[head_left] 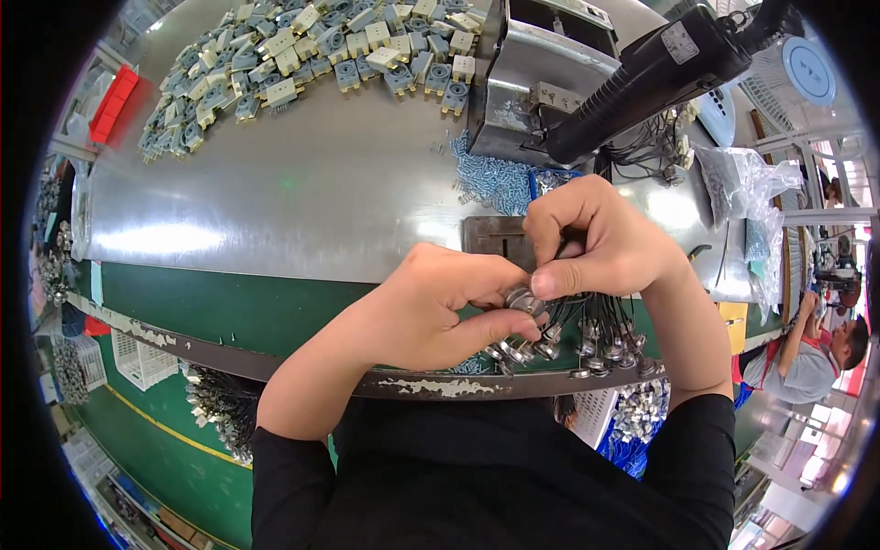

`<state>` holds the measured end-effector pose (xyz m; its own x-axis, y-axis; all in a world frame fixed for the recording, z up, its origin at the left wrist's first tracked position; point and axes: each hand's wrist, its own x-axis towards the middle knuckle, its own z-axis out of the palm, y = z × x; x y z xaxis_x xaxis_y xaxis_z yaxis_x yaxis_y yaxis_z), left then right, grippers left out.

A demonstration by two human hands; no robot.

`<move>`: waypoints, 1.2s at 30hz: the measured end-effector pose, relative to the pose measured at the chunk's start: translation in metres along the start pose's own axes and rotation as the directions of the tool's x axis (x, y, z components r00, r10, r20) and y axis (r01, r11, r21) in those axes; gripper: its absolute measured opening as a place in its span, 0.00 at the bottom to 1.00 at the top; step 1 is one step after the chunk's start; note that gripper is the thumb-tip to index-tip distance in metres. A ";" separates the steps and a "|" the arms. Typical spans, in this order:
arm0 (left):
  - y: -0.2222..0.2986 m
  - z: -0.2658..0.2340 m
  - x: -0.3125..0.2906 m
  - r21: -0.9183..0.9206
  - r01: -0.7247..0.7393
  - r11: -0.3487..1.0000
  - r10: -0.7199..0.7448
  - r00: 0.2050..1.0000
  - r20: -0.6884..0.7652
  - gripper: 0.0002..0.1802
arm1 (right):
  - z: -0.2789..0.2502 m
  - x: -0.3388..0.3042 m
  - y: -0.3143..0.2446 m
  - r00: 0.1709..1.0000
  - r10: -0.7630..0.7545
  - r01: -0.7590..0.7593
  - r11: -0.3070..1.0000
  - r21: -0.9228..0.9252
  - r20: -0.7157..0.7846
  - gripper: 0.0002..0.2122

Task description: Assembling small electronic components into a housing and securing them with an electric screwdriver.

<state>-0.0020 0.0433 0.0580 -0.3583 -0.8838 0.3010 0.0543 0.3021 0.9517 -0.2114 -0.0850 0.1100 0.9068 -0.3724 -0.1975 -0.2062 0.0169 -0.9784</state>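
Note:
Between the thumb and fingers of my left hand (pixel 449 302) is a small round silver metal part (pixel 522 300), over the near edge of the workbench. My right hand (pixel 610 243) is closed, its thumb tip against that part's edge; its curled fingers hide whatever they pinch. Dark cables (pixel 596 307) run under the right hand, a bundle whose ends carry several similar round metal parts (pixel 596 353) at the bench edge. Just behind my hands lies a flat brown metal block with a slot (pixel 495 236).
Blue-grey screws (pixel 495 183) lie in a heap beyond the block. Farther back is a large pile of grey and cream switch-like parts (pixel 321 50). A metal fixture (pixel 513 82) and a thick black cylindrical tool (pixel 642 78) stand back right. Another person (pixel 811 357) works at far right.

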 end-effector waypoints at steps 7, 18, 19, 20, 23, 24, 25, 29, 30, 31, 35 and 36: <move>0.002 -0.014 0.001 0.211 0.012 0.977 -0.030 0.996 0.083 0.11 | 0.014 -0.006 -0.008 0.997 -0.061 0.046 0.969 -0.243 -0.052 0.13; -0.031 0.004 -0.008 -0.875 0.229 0.427 -0.140 0.972 0.186 0.14 | 0.010 -0.005 0.018 0.745 -0.663 0.491 0.617 -0.615 -0.070 0.10; -0.035 0.006 -0.008 -0.919 0.262 0.295 -0.135 0.963 0.231 0.15 | 0.008 -0.004 0.024 0.705 -0.709 0.553 0.553 -0.623 -0.003 0.13; -0.039 0.007 -0.009 -0.919 0.260 0.298 -0.136 0.964 0.229 0.15 | 0.007 -0.003 0.027 0.660 -0.749 0.611 0.486 -0.624 0.063 0.16; -0.044 0.009 -0.010 -0.934 0.285 0.215 -0.089 0.958 0.271 0.18 | 0.009 -0.006 0.027 0.676 -0.733 0.612 0.499 -0.613 0.079 0.21; -0.044 0.010 -0.011 -0.941 0.269 0.206 -0.092 0.963 0.255 0.18 | 0.009 -0.007 0.027 0.690 -0.719 0.606 0.512 -0.609 0.082 0.22; -0.044 0.010 -0.011 -0.948 0.252 0.196 -0.095 0.967 0.237 0.19 | 0.010 -0.007 0.028 0.689 -0.720 0.607 0.512 -0.608 0.082 0.22; -0.038 0.004 -0.007 -0.948 0.187 0.258 -0.142 0.978 0.154 0.19 | 0.016 -0.011 0.022 0.789 -0.614 0.521 0.682 -0.514 -0.016 0.22; -0.035 0.000 -0.003 -0.921 0.172 0.349 -0.207 0.973 0.103 0.18 | 0.017 -0.012 0.020 0.822 -0.569 0.492 0.738 -0.461 -0.035 0.24; -0.032 -0.002 -0.001 -0.885 0.162 0.436 -0.266 0.963 0.045 0.17 | 0.019 -0.014 0.023 0.845 -0.529 0.437 0.763 -0.476 -0.072 0.28; -0.015 0.001 0.006 -0.656 0.165 0.736 -0.314 0.942 -0.116 0.12 | 0.021 -0.019 0.015 0.907 -0.408 0.328 0.841 -0.430 -0.106 0.28; -0.012 0.004 0.008 -0.585 0.143 0.799 -0.311 0.930 -0.198 0.11 | 0.022 -0.019 0.017 0.912 -0.389 0.305 0.858 -0.414 -0.134 0.28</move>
<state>-0.0088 0.0343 0.0490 -0.1656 -0.9862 -0.0044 0.5371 -0.0939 0.8383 -0.2243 -0.0576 0.0956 0.8576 -0.4702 0.2085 -0.0524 -0.4830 -0.8740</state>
